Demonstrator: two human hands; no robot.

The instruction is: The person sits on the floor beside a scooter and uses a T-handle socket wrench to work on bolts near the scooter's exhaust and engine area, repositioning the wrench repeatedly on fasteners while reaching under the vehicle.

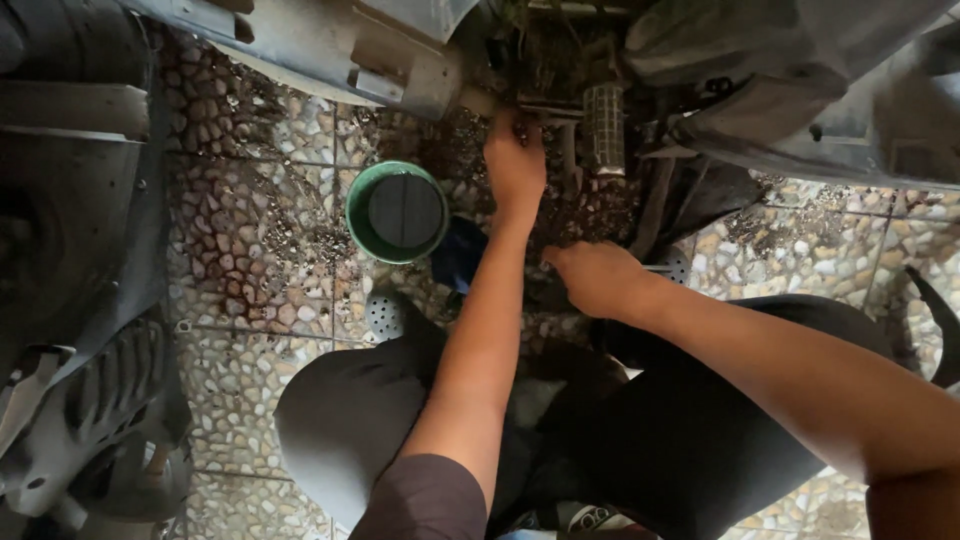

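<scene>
Seen from above, a person crouches on a pebble-patterned tiled floor (250, 250), both bare arms reaching forward under the grey underside of a scooter or small motorbike (800, 90). The left hand (514, 160) stretches furthest, its fingers curled up into the dark, grimy machinery (550, 70) at the top middle of the view; the fingertips are hidden there, so it is not possible to tell whether they grip anything. The right hand (597, 276) sits lower and closer to the body, fingers loosely bent and pointing left, hovering over a dirty, oil-darkened patch of floor; it seems to hold nothing, though its palm side is out of sight. It looks placed to steady or to wait while the other hand works. Just right of the left hand hangs a ribbed grey cylinder (604, 125), likely a footrest or guard, crowding the reach. Left of the left forearm stands 1 green round container (397, 212) with a dark inside, on the floor near the hands. Grit and debris lie scattered on the tiles around it. The person's knees in dark trousers (350, 410) fill the lower middle. Along the left edge sits a dark tyre and engine parts (90, 400) of another machine, narrowing the working space.
</scene>
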